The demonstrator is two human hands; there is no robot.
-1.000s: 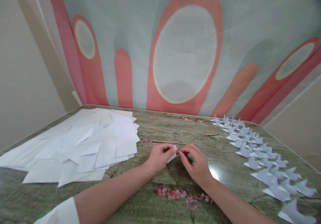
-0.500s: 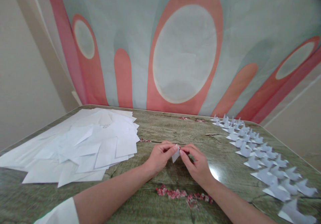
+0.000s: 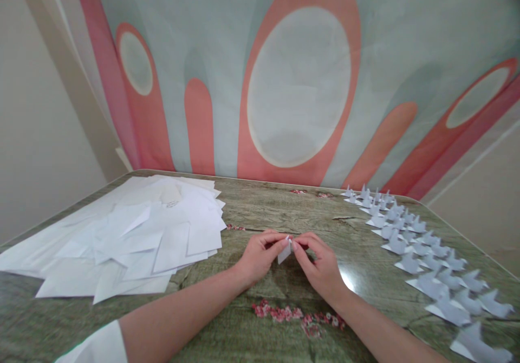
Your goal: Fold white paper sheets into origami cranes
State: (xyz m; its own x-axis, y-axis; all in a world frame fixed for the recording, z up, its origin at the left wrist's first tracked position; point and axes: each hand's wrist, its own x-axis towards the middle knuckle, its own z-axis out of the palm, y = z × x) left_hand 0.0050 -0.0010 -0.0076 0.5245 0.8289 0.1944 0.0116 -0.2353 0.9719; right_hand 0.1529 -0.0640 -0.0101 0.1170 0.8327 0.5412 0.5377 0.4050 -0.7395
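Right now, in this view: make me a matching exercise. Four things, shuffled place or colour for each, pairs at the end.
Things:
1. Loose white sheets
2. Folded paper figures
3. Small folded paper
4. Front flower print

Places or colours:
A. At the fingertips of the left hand and right hand
B. Pink
C. Heaped on the left of the table
D. Lined up along the right of the table

Pairs: 1-C, 2-D, 3-A, 4-B

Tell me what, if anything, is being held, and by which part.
A small folded white paper, pinched near its top by the left hand and the right hand.
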